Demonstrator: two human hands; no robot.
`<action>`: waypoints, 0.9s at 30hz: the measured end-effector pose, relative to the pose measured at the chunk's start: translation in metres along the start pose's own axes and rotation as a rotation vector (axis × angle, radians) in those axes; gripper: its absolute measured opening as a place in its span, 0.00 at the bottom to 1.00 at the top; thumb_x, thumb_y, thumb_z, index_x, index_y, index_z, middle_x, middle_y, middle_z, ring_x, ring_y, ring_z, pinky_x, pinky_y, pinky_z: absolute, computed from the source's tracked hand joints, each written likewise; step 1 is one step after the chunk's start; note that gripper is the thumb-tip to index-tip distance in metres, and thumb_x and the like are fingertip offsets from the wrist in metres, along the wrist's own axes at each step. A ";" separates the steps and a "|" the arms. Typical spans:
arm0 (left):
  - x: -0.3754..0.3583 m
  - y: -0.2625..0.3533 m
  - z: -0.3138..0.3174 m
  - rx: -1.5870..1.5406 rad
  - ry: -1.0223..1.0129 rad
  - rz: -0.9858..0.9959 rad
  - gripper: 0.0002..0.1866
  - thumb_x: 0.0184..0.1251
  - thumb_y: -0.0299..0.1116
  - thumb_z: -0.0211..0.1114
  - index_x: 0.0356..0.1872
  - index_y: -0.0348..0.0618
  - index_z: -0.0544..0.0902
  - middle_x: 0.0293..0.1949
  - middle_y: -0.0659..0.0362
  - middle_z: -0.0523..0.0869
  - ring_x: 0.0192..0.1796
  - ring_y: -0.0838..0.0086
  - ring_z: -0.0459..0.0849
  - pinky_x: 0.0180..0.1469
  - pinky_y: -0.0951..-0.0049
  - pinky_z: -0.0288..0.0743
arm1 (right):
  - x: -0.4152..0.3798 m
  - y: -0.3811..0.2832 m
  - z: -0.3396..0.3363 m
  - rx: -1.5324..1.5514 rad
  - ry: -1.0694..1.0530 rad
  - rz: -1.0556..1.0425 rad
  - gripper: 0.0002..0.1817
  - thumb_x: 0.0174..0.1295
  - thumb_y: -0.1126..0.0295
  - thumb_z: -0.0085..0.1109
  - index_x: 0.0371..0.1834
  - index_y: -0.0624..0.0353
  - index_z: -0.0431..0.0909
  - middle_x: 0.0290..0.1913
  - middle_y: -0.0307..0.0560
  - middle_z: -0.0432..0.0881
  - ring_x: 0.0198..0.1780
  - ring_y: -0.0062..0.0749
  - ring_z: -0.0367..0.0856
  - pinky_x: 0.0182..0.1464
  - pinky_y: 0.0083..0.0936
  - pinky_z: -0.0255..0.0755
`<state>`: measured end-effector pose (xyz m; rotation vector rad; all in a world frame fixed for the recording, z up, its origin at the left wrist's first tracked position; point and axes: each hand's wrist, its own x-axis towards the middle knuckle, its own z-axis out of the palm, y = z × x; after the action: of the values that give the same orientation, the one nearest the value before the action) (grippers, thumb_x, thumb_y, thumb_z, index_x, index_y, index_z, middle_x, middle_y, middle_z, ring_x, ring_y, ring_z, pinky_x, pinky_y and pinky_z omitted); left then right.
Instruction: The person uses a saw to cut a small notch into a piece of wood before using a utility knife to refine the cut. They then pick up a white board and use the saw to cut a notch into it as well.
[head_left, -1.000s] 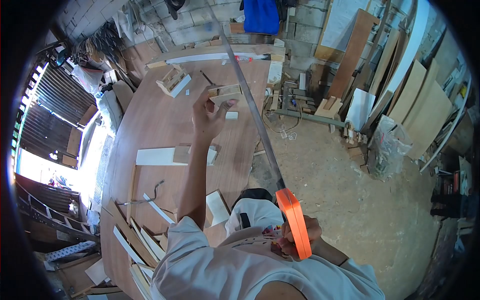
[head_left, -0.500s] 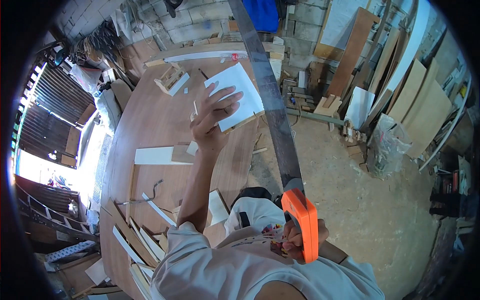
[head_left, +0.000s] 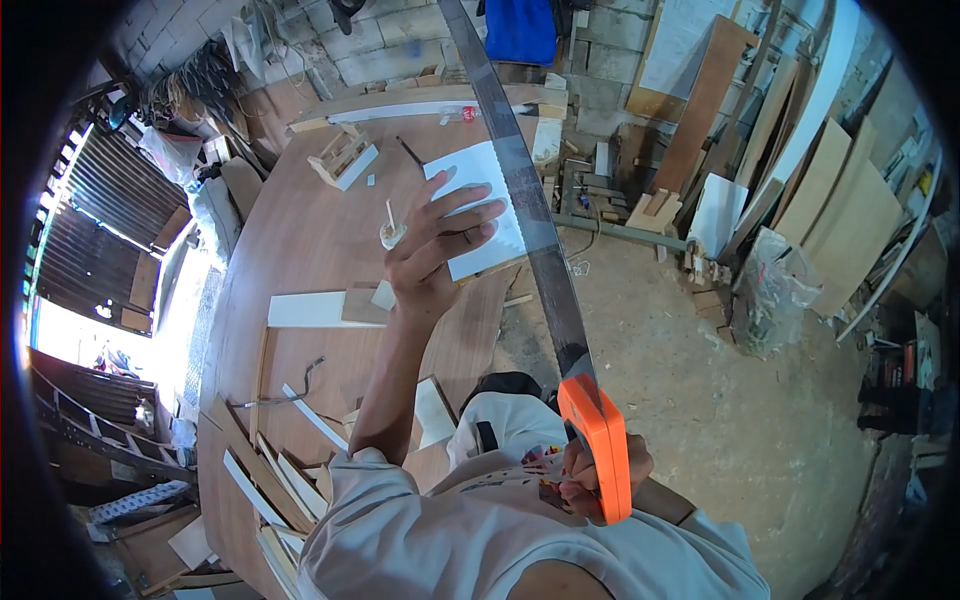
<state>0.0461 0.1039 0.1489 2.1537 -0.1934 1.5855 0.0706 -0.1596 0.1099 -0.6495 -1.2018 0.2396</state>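
My right hand (head_left: 578, 478) is wrapped round the orange handle (head_left: 603, 450) of a hand saw. The long dark blade (head_left: 530, 200) runs up and to the left, along the right edge of a white board (head_left: 465, 172). Fingers spread, my left hand (head_left: 440, 245) is over the board's lower left part. Whether its fingertips press on the board cannot be told. Left of that hand, a small pale cup with a stick (head_left: 392, 234) stands on the brown table (head_left: 300, 240).
A small wooden frame piece (head_left: 345, 158) sits at the table's far side. A white and wood strip (head_left: 310, 311) and a bent metal rod (head_left: 300, 392) lie nearer. Long offcuts (head_left: 270, 480) pile at lower left. Boards and a plastic bag (head_left: 775, 290) stand at right.
The saw has shifted slightly left and down. The white board is turned and a little lower, and my left hand has moved slightly right and down, uncovering the cup.
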 end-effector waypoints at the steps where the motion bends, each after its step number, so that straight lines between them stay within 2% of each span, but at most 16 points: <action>1: 0.000 0.000 0.000 -0.005 0.004 -0.001 0.04 0.56 0.20 0.64 0.30 0.40 0.84 0.38 0.56 0.88 0.51 0.62 0.83 0.64 0.48 0.63 | 0.000 -0.001 0.000 -0.007 -0.002 0.013 0.12 0.33 0.90 0.59 0.13 0.61 0.68 0.13 0.41 0.71 0.12 0.25 0.68 0.18 0.22 0.67; 9: -0.001 0.001 -0.004 -0.040 -0.001 0.013 0.04 0.54 0.20 0.65 0.31 0.40 0.84 0.38 0.55 0.88 0.50 0.61 0.83 0.63 0.47 0.64 | 0.004 -0.004 0.002 -0.037 -0.039 0.027 0.14 0.33 0.90 0.61 0.13 0.59 0.68 0.12 0.40 0.71 0.13 0.24 0.70 0.17 0.20 0.66; 14: -0.005 0.001 -0.001 -0.068 0.038 0.022 0.06 0.52 0.21 0.64 0.32 0.37 0.83 0.39 0.52 0.87 0.48 0.60 0.84 0.58 0.55 0.68 | 0.000 -0.005 0.002 -0.064 -0.046 0.066 0.13 0.34 0.90 0.60 0.13 0.59 0.68 0.12 0.41 0.70 0.12 0.25 0.68 0.16 0.20 0.63; 17: -0.009 -0.004 -0.003 0.041 -0.009 0.025 0.07 0.51 0.22 0.63 0.33 0.35 0.82 0.39 0.51 0.86 0.48 0.60 0.83 0.56 0.58 0.70 | 0.004 -0.010 0.007 -0.084 -0.077 0.121 0.13 0.36 0.90 0.60 0.13 0.61 0.68 0.12 0.42 0.69 0.11 0.26 0.66 0.15 0.21 0.61; 19: -0.009 -0.016 -0.002 0.050 -0.039 0.043 0.07 0.52 0.22 0.62 0.33 0.34 0.82 0.39 0.52 0.86 0.48 0.60 0.83 0.56 0.57 0.70 | 0.013 -0.017 0.008 -0.076 -0.071 0.338 0.12 0.37 0.90 0.58 0.12 0.62 0.67 0.12 0.44 0.68 0.10 0.28 0.64 0.15 0.21 0.59; 21: -0.008 -0.029 0.003 0.058 -0.066 0.062 0.07 0.53 0.21 0.61 0.34 0.34 0.82 0.39 0.52 0.86 0.48 0.60 0.83 0.56 0.57 0.70 | 0.019 -0.017 0.012 -0.065 0.002 0.331 0.13 0.37 0.90 0.55 0.11 0.62 0.64 0.12 0.45 0.68 0.10 0.29 0.64 0.15 0.21 0.58; 23: -0.011 -0.038 0.012 0.091 -0.081 0.079 0.07 0.55 0.19 0.58 0.36 0.34 0.81 0.37 0.51 0.85 0.44 0.61 0.84 0.52 0.63 0.73 | 0.019 -0.017 0.010 -0.119 0.014 0.438 0.18 0.45 0.88 0.60 0.13 0.58 0.61 0.12 0.40 0.65 0.11 0.28 0.64 0.17 0.21 0.56; 24: -0.012 -0.038 0.018 0.090 -0.080 0.086 0.07 0.55 0.19 0.58 0.36 0.34 0.81 0.37 0.51 0.85 0.44 0.61 0.84 0.52 0.63 0.73 | 0.025 -0.018 0.011 -0.167 0.024 0.417 0.18 0.47 0.88 0.57 0.13 0.58 0.60 0.12 0.40 0.62 0.10 0.27 0.59 0.16 0.23 0.53; 26: -0.021 -0.038 0.027 0.103 0.023 -0.462 0.07 0.58 0.18 0.58 0.37 0.34 0.79 0.34 0.51 0.85 0.38 0.64 0.84 0.45 0.70 0.75 | 0.021 -0.022 0.014 -0.182 0.022 0.460 0.18 0.48 0.87 0.58 0.12 0.58 0.60 0.12 0.41 0.62 0.10 0.28 0.60 0.15 0.23 0.53; 27: -0.025 -0.060 0.025 0.102 0.022 -0.465 0.07 0.58 0.18 0.58 0.37 0.34 0.79 0.34 0.51 0.85 0.38 0.64 0.84 0.45 0.70 0.75 | 0.019 -0.025 0.014 -0.195 0.015 0.510 0.18 0.49 0.86 0.58 0.12 0.59 0.60 0.11 0.41 0.62 0.11 0.28 0.61 0.15 0.23 0.53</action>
<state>0.0825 0.1425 0.1035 2.0584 0.3784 1.3670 0.0608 -0.1653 0.1425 -1.1249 -1.0366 0.5469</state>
